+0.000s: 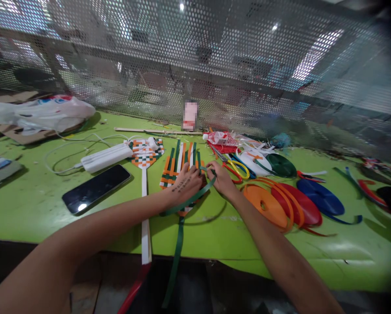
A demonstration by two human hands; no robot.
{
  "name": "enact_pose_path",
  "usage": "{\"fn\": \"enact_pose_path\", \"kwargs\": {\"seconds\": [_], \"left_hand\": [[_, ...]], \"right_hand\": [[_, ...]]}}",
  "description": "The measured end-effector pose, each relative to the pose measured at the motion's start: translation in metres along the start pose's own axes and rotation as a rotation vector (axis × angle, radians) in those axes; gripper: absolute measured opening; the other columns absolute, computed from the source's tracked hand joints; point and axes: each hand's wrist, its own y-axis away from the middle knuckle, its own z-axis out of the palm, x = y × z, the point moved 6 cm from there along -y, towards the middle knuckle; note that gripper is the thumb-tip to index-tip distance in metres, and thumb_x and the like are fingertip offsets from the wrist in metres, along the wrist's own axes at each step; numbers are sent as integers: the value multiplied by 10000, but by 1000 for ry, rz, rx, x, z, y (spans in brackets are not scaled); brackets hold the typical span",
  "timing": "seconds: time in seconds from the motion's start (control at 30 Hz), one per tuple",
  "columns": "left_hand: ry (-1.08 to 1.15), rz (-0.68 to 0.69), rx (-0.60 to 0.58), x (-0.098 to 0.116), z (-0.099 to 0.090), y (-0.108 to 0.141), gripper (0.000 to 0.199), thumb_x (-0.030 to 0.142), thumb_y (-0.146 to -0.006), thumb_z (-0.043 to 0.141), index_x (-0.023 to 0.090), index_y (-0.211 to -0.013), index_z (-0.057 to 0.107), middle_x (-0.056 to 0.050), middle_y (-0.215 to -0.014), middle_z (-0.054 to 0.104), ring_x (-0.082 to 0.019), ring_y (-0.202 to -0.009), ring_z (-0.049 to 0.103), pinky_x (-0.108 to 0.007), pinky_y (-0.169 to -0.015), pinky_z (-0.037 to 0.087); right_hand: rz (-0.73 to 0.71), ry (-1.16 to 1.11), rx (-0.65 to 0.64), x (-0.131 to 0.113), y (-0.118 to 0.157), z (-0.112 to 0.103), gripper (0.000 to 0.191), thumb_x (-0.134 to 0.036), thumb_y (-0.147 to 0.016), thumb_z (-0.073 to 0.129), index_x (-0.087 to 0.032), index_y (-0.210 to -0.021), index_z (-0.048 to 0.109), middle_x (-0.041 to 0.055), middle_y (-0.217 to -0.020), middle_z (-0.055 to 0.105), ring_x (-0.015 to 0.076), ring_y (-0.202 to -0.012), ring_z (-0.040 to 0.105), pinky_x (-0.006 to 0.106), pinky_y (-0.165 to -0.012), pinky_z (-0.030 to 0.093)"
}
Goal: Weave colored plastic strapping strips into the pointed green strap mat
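A woven piece of orange, white and green flat strips (169, 170) lies on the table in front of me, its loose strip ends pointing away. My left hand (188, 181), with writing on its back, lies across it with curled fingers gripping its right part. Close by on the right, my right hand (219, 176) pinches a green strip (195, 197), which loops back below the left hand. Another green strip (178, 240) hangs from the piece's lower tip over the table edge. My left hand hides much of the weave.
Left of the weave lie a finished-looking woven fan (144, 152) with a white handle, a white power bank (107, 157) and a phone (96, 189). To the right are scissors (236, 169) and orange (263, 204), red (301, 205), blue (320, 196) and green (281, 165) strip rolls. Perforated metal mesh (169, 56) stands behind.
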Motion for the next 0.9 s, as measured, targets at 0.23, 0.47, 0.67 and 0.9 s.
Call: {"fn": "enact_pose_path", "kwargs": {"seconds": [0.23,0.47,0.67,0.9], "left_hand": [[16,-20,29,0,5,0,205,161,-988,518,143,-1081,699,-153,-1043,691,-317,-1037,574,-493,-981,358],[18,-19,54,1,9,-1,226,162,-987,514,129,-1059,726,-170,-1042,693,-329,-1060,570,-515,-1003,353],[34,-1,42,2,5,2,199,159,-967,546,152,-1038,732,-158,-1071,700,-324,-1082,570,-525,-1037,341],[109,-9,-31,0,-6,4,247,150,-946,541,190,-1118,713,-134,-1101,693,-309,-1122,555,-527,-1048,337]], "right_hand": [[-17,75,78,-1,-1,0,206,-297,-954,503,-198,-1002,678,42,-734,702,213,-659,640,298,-663,454],[-37,110,78,-8,3,1,230,-283,-973,480,-193,-1044,680,55,-756,710,219,-683,650,292,-657,449],[-30,119,18,-6,3,3,229,-270,-958,491,-198,-1036,694,52,-738,701,218,-658,636,291,-628,436],[11,102,48,0,1,5,195,-264,-894,543,-198,-916,725,60,-750,714,210,-644,632,301,-643,453]]}}
